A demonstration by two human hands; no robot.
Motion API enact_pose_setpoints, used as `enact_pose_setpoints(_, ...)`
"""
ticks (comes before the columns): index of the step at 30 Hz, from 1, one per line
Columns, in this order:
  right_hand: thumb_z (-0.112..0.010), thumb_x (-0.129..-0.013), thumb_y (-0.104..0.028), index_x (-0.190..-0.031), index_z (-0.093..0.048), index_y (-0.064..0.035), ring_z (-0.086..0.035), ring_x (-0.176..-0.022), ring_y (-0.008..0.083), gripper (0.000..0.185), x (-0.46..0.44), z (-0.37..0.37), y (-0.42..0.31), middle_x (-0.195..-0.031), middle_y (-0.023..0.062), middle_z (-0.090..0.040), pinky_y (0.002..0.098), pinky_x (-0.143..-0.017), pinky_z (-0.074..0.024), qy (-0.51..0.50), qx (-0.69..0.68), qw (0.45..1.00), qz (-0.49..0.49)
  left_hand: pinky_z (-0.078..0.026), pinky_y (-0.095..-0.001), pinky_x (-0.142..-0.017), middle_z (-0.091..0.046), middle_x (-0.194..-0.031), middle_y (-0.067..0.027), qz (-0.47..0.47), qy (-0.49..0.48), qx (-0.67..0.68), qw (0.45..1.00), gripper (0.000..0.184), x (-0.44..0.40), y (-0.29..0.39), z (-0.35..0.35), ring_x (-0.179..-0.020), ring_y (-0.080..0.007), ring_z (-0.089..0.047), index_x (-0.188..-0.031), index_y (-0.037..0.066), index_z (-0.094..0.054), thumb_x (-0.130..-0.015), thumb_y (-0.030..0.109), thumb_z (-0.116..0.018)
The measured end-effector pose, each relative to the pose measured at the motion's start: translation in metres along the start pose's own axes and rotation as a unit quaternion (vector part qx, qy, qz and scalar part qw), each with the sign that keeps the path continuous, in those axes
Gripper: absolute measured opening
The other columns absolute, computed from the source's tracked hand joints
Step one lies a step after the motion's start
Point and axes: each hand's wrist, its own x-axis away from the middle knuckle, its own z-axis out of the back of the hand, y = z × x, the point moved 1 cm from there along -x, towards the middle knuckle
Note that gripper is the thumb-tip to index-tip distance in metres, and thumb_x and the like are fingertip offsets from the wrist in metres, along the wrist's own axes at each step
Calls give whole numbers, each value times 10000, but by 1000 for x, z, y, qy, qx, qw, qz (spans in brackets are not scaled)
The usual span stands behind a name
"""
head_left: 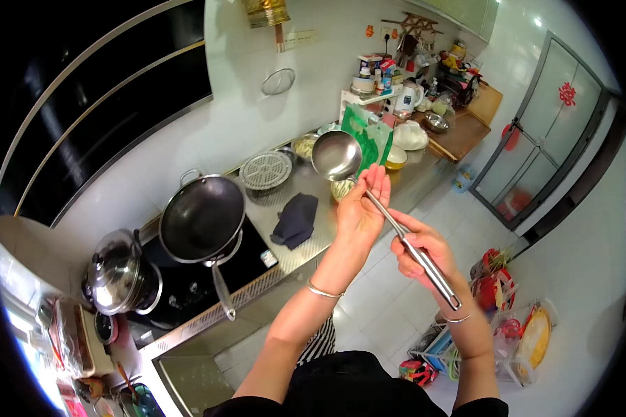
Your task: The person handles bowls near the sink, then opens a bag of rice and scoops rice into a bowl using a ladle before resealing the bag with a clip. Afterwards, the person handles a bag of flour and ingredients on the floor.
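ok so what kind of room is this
Most likely a home kitchen: a wok and a lidded pot sit on the black stove, and the right hand holds a metal ladle.

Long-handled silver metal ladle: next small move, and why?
I'd probably draw the left hand clear of the long-handled silver metal ladle: the right hand holds its handle, while the left is open, palm up, and seems to carry little of the weight.
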Motion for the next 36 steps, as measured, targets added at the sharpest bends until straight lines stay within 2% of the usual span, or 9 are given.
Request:
enact_pose_setpoints(9, -430, -877, -76, -1386, -339, -41, -459, -422, 119, 518, -94, 87, -104, -817, 132, -594, 243, -395, -356, 36, 32, 999, 1, -419, -407, -1015, -542, -1179, -137, 62, 3, 16, 998, 168, -171, -36, -16, -1166, -264, -505, -1075, 16, -452, -981, 108, -348)
enact_pose_setpoints(12, -441, -872, -76, -1374, -361, -39, -452, -411, 119, 510, -112, 112, -126, -810, 133, -589, 242, -388, -355, 59, 28, 998, -25, -399, -412, -1029, -478, -1258, -154, 74, 8, 0, 997, 200, -204, -42, -15, -1207, -279, -464, -1138, 2, -417, -968, 99, -377)
enact_pose_setpoints(15, -449, -868, -81, -1363, -376, -36, -447, -401, 122, 502, -136, 136, -153, -803, 138, -577, 240, -379, -347, 42, 29, 997, -49, -388, -419, -1030, -468, -1268, -150, 77, 56, -53, 994, 201, -228, -36, -21, -1220, -263, -448, -1116, -13, -445, -966, 97, -370)
enact_pose_setpoints(16, -450, -868, -80, -1358, -382, -34, -443, -396, 122, 497, -142, 142, -160, -802, 140, -570, 239, -377, -344, 46, 29, 997, -63, -334, -431, -1059, -415, -1315, -154, 64, 66, -74, 993, 244, -233, -32, -21, -1254, -276, -399, -1149, -24, -427, -935, 89, -402)
enact_pose_setpoints(20, -449, -865, -74, -1352, -390, -36, -438, -391, 122, 492, -170, 174, -195, -799, 141, -547, 243, -374, -341, 25, 35, 993, -110, -233, -443, -1109, -380, -1342, -154, 10, 48, -82, 995, 388, -256, -7, 6, -1311, -296, -309, -1227, -57, -365, -874, 68, -461)
enact_pose_setpoints(25, -438, -868, -67, -1368, -374, -37, -456, -401, 125, 505, -210, 213, -246, -801, 146, -555, 245, -389, -363, -31, 136, 973, -181, -199, -446, -1119, -357, -1366, -143, -87, 57, -98, 990, 422, -249, 9, 0, -1341, -271, -268, -1265, -49, -351, -877, 87, -448)
enact_pose_setpoints(27, -430, -869, -55, -1377, -364, -38, -472, -415, 128, 512, -232, 233, -266, -800, 142, -564, 244, -401, -381, -73, 140, 963, -218, -180, -467, -1120, -333, -1390, -130, -150, 56, -154, 975, 438, -248, 7, -6, -1343, -266, -265, -1281, -27, -348, -878, 111, -449)
enact_pose_setpoints(32, -430, -866, -37, -1380, -354, -31, -494, -429, 128, 519, -282, 243, -298, -786, 129, -574, 235, -410, -398, -170, 247, 905, -301, -22, -585, -1089, -206, -1492, -99, -267, 127, -263, 918, 578, -259, -4, -19, -1399, -243, -130, -1403, 16, -244, -896, 203, -447)
enact_pose_setpoints(36, -443, -866, -41, -1379, -349, -24, -497, -431, 115, 521, -317, 239, -307, -770, 106, -576, 227, -411, -394, -232, 314, 856, -339, -7, -594, -1084, -173, -1507, -94, -329, 170, -263, 891, 604, -264, 0, -10, -1403, -242, -116, -1416, 15, -223, -898, 223, -454)
